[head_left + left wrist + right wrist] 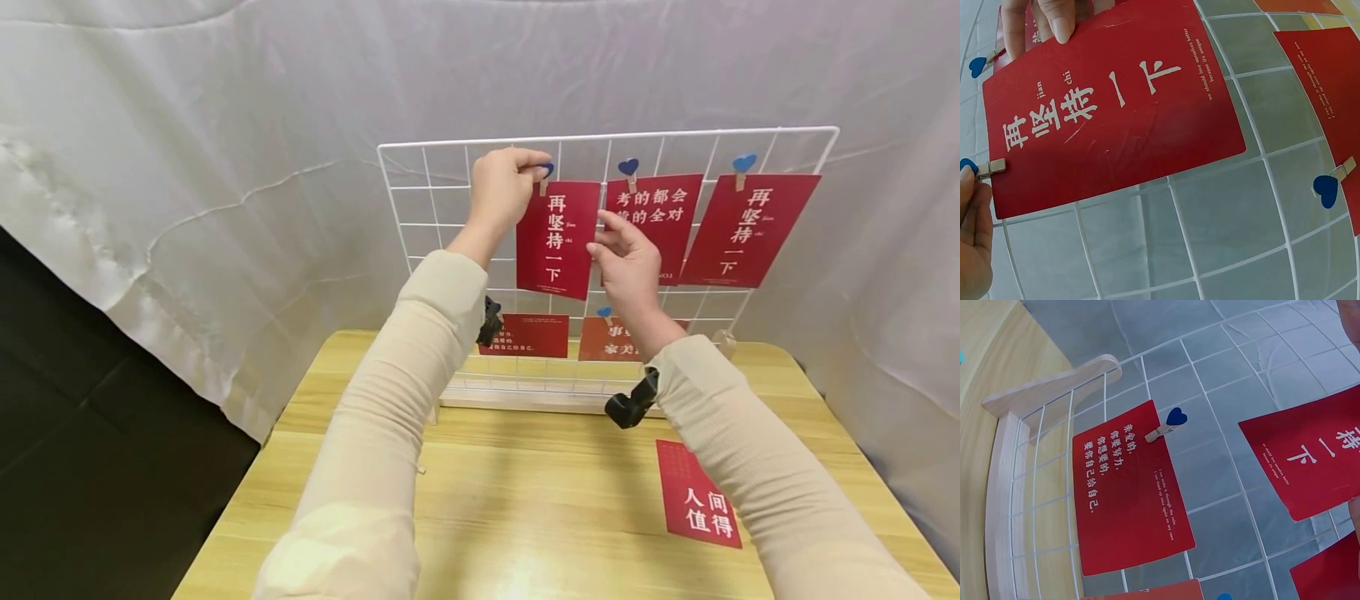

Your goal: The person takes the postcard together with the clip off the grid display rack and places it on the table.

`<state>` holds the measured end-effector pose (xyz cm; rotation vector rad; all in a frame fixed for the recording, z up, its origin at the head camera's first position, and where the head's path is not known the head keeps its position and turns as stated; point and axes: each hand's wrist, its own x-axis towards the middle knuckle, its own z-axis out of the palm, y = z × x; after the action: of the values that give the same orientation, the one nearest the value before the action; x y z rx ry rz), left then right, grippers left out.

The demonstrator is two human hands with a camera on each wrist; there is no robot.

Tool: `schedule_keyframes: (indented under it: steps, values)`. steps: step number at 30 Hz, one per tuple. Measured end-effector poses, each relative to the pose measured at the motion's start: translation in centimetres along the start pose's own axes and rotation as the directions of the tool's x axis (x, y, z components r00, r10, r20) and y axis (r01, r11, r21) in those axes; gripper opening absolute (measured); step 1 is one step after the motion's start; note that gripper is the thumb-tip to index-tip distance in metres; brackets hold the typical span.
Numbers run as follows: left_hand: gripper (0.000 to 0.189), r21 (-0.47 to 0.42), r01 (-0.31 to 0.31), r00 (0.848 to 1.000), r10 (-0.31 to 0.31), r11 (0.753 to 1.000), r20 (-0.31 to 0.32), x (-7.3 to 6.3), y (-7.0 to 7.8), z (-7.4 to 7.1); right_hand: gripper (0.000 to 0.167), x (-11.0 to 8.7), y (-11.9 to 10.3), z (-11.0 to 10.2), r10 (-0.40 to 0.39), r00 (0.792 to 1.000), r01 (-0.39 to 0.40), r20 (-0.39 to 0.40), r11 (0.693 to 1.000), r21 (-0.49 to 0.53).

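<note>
My left hand [501, 187] pinches a clothespin with a dark blue heart [991, 167] at the top edge of a red card [553, 242]. White Chinese characters run down this card, which lies against a white wire grid [450, 208]. At the card's right edge, my right hand [630, 262] holds it, the thumb [1062, 27] on its front. Two more red cards hang to the right, one of them a card [750, 229] under a light blue heart clothespin [744, 163]. The right wrist view cuts off most of the right hand.
Lower on the grid hang a red card [1129, 494] and an orange-red card [596, 340], each with a clothespin. A loose red card [697, 496] lies on the wooden table [525, 500] beside my right forearm. A pale curtain [300, 83] stands behind the grid.
</note>
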<state>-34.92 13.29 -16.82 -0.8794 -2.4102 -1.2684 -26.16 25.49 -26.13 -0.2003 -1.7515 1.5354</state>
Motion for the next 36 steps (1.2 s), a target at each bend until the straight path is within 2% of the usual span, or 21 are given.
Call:
schedule_keyframes:
  steps: [6,11,25,27,31,34,35,36]
  values:
    - [0.021,-0.046,-0.066,0.997,0.065,0.997,-0.035,-0.1,-0.4,0.2,0.036,-0.3,-0.1,-0.2,0.009,1.000,-0.009,-0.002,1.000,0.004]
    - [0.020,-0.124,-0.089,0.995,0.081,0.988,-0.064,-0.4,-0.8,0.4,0.036,-0.3,0.0,-0.3,0.013,1.000,-0.013,0.004,1.000,0.020]
    - [0.017,-0.239,-0.126,0.989,0.102,0.963,-0.109,-0.7,-1.0,0.6,0.037,-1.1,-0.3,-0.8,0.026,0.999,-0.029,0.035,0.996,0.082]
    - [0.017,-0.259,-0.135,0.987,0.105,0.956,-0.124,-0.7,-1.0,0.6,0.036,-0.9,0.4,-1.0,0.030,0.999,-0.033,0.039,0.996,0.079]
    - [0.016,-0.276,-0.155,0.981,0.114,0.949,-0.159,-0.6,-1.1,0.6,0.040,1.0,4.2,-1.9,0.027,0.998,-0.034,0.060,0.991,0.126]
    - [0.015,-0.303,-0.157,0.979,0.107,0.940,-0.174,-0.5,-1.1,0.5,0.041,1.8,5.8,-2.5,0.034,0.996,-0.049,0.082,0.982,0.182]
    - [0.015,-0.324,-0.152,0.979,0.099,0.934,-0.176,-0.5,-1.0,0.5,0.041,1.8,5.8,-2.5,0.032,0.996,-0.045,0.081,0.986,0.160]
    - [0.015,-0.345,-0.145,0.980,0.087,0.927,-0.176,-0.5,-1.0,0.5,0.042,1.8,6.1,-2.6,0.024,0.996,-0.040,0.086,0.982,0.187]
